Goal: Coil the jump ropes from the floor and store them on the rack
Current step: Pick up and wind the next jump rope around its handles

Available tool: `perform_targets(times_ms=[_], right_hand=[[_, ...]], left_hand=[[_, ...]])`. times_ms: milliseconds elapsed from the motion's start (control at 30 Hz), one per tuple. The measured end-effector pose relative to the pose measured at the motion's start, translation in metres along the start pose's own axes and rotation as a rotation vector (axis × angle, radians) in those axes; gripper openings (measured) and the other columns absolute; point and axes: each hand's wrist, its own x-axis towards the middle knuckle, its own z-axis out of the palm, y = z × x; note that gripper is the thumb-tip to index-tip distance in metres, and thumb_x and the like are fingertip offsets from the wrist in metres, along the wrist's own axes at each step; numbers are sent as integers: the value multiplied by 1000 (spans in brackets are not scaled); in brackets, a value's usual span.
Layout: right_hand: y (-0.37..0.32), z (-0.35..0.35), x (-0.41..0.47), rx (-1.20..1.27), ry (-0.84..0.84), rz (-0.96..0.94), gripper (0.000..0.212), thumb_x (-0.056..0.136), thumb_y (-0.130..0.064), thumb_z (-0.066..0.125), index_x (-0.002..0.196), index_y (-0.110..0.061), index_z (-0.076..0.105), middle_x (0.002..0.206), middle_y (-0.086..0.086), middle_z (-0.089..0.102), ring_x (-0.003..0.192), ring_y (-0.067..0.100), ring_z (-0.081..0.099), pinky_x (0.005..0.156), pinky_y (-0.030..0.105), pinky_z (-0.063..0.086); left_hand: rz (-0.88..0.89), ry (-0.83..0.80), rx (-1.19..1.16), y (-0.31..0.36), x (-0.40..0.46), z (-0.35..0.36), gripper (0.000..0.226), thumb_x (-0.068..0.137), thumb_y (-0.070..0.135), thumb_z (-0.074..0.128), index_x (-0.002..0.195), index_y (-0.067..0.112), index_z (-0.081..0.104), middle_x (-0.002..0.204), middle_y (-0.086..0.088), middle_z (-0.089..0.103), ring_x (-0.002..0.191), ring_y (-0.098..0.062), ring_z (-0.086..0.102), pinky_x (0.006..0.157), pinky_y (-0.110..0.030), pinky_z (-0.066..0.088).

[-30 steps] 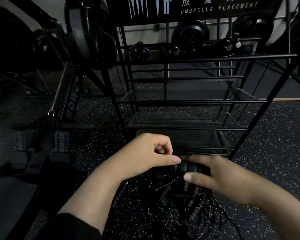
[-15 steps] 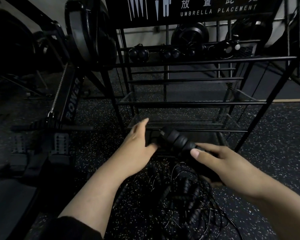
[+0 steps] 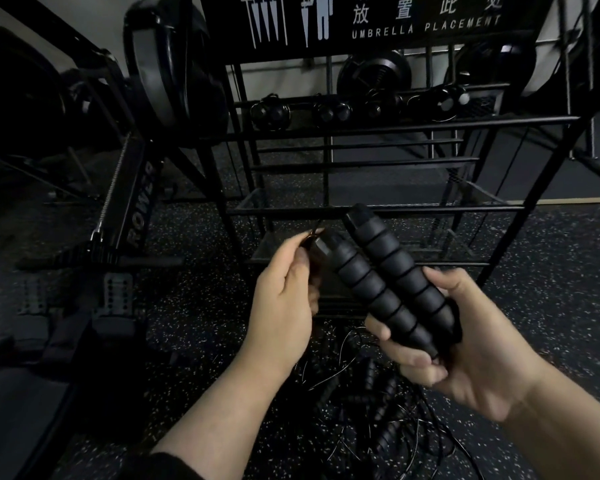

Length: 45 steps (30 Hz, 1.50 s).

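1. Jump rope handles (image 3: 392, 282), 2 black ribbed foam grips, sit side by side in our right hand (image 3: 465, 348), raised above the speckled floor (image 3: 194, 323) in front of the black wire rack (image 3: 378, 209).
2. Our right hand is closed around their lower ends, thumb across the front, so we judge the pair is bunched together to give us 1 anchor for coiling.
3. Both handles run on a diagonal, long axes nearly parallel, butt ends pointing up and away toward the rack's lower shelves, cord ends down in our palm.
4. Our left hand (image 3: 284, 299) is partly closed beside the nearer handle's upper end, fingertips pinching something small and dark there; we cannot tell whether it is the cord.
5. More ropes (image 3: 378, 420) lie tangled on the floor below our hands, near the rack's front edge, thin cords looping over further handles.
6. A rowing machine (image 3: 132, 209) stands left of the rack.
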Motion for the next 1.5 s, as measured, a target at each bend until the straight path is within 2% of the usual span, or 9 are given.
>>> perform_targets(times_ms=[100, 167, 233, 400, 700, 867, 1033, 1300, 1500], right_hand=[[3, -3, 1, 75, -15, -7, 55, 99, -47, 35, 123, -8, 66, 84, 13, 54, 51, 10, 40, 39, 19, 22], [6, -1, 2, 48, 31, -27, 55, 100, -45, 37, 124, -4, 64, 85, 13, 54, 52, 11, 40, 41, 20, 21], [8, 5, 3, -17, 117, -71, 50, 99, -44, 42, 125, -7, 65, 87, 14, 55, 54, 14, 40, 46, 24, 19], [8, 13, 9, -557, 368, -162, 21, 101, -33, 53, 116, -41, 66, 90, 19, 54, 66, 20, 50, 56, 32, 34], [15, -2, 14, -1462, 482, 76, 32, 96, -46, 62, 121, -61, 49, 72, -8, 68, 48, -2, 58, 47, 20, 41], [9, -2, 10, -1547, 336, 224, 36, 91, -48, 64, 122, -63, 52, 72, -4, 70, 47, 3, 55, 46, 24, 41], [6, -6, 4, -1403, 67, 258, 49, 78, -69, 69, 125, -57, 62, 102, -18, 76, 84, -1, 69, 81, 35, 58], [-7, 3, -7, -1014, -96, 170, 38, 85, -32, 82, 123, -33, 74, 117, 3, 76, 118, 26, 68, 111, 45, 47], [-4, 4, -6, -975, -49, 98, 64, 65, -79, 74, 116, -40, 76, 117, 2, 76, 115, 35, 68, 106, 53, 48]], left_hand=[[-77, -23, 107, -3, 2, 7, 42, 109, 14, 39, 132, 43, 59, 109, -11, 66, 108, -43, 62, 91, -61, 51], [-126, -75, 197, -8, 1, 10, 40, 109, 17, 42, 140, 40, 54, 119, -11, 66, 122, -36, 59, 101, -50, 48], [-117, -150, 344, -10, -1, 12, 36, 109, 18, 41, 138, 33, 54, 117, 2, 72, 115, -14, 64, 95, -27, 49], [-81, -303, 678, -13, -5, 15, 20, 105, 14, 42, 86, 14, 49, 87, -14, 65, 87, -35, 62, 74, -45, 46], [58, -537, 1065, -7, -3, 2, 26, 101, 32, 50, 85, 15, 62, 83, -1, 65, 80, -24, 62, 73, -43, 54], [107, -690, 941, 6, 2, -16, 22, 96, 39, 66, 86, 27, 51, 76, 7, 59, 63, -4, 51, 59, -29, 45], [3, -788, 810, 16, 6, -29, 30, 80, 43, 82, 81, 25, 58, 77, 6, 63, 68, -4, 54, 67, -34, 49], [-123, -806, 281, 23, 5, -34, 22, 76, 15, 88, 74, 21, 66, 74, 2, 62, 74, -14, 55, 71, -37, 45], [-152, -797, 177, 24, 5, -30, 20, 73, 25, 84, 70, 30, 65, 69, 3, 57, 65, -8, 46, 59, -18, 35]])
